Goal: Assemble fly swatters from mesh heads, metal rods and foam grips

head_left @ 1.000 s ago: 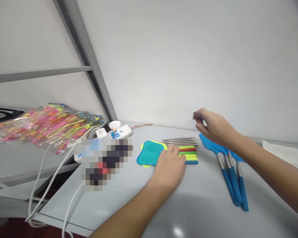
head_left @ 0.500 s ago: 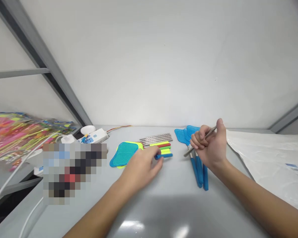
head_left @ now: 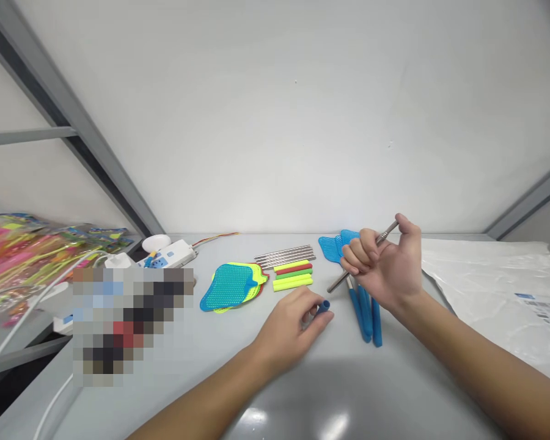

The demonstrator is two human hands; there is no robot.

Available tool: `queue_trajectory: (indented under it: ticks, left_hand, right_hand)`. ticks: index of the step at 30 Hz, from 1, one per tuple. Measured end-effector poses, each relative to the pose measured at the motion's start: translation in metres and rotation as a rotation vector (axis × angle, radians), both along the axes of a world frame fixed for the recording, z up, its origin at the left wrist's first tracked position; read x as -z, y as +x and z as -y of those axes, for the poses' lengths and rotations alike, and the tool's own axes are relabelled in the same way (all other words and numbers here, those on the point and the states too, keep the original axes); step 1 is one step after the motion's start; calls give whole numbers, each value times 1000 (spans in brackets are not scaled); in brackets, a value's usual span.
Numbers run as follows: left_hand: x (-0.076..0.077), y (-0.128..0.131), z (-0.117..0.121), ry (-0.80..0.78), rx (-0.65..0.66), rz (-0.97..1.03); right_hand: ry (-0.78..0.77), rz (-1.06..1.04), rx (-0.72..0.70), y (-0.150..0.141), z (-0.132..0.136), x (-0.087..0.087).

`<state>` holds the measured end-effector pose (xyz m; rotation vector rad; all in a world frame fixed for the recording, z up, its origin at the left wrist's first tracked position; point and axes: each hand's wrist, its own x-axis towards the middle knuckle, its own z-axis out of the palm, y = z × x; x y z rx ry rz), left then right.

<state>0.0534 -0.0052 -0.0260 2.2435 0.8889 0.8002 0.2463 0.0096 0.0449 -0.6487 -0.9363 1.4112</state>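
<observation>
My left hand [head_left: 296, 327] is closed on a blue handle sleeve [head_left: 324, 306], its hollow end facing up and right. In my right hand [head_left: 382, 263] a thin metal rod [head_left: 341, 281] slants down toward that sleeve, apart from it. Beneath the right hand lie several blue fly swatters [head_left: 364, 315] with blue handles. Left of my hands is a stack of mesh swatter heads [head_left: 229, 286], blue on top of yellow and red. Yellow, red and green sleeves [head_left: 293, 274] lie beside it, with several metal rods [head_left: 284, 255] behind them.
A white plastic bag [head_left: 490, 275] covers the table's right side. On the left are a white power strip [head_left: 172, 253] with cables, a pixelated patch, and colourful packaged goods [head_left: 41, 256] on a shelf. A white wall [head_left: 275, 122] stands behind the table.
My left hand has lifted the blue sleeve off the row of sleeves and moved right and toward me, turning its open end up. The rod in my right hand has shifted slightly left.
</observation>
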Motion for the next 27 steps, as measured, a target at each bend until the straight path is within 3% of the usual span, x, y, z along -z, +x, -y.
queue_trajectory:
  ticks: [9,27]
  left_hand:
    - [2,-1,-6,-34,-19,26]
    - [9,0,-6,-27,-1,28]
  right_hand:
    - [93,110,-138,-27,19,-37]
    - [102,174,-200,-40,13,-35]
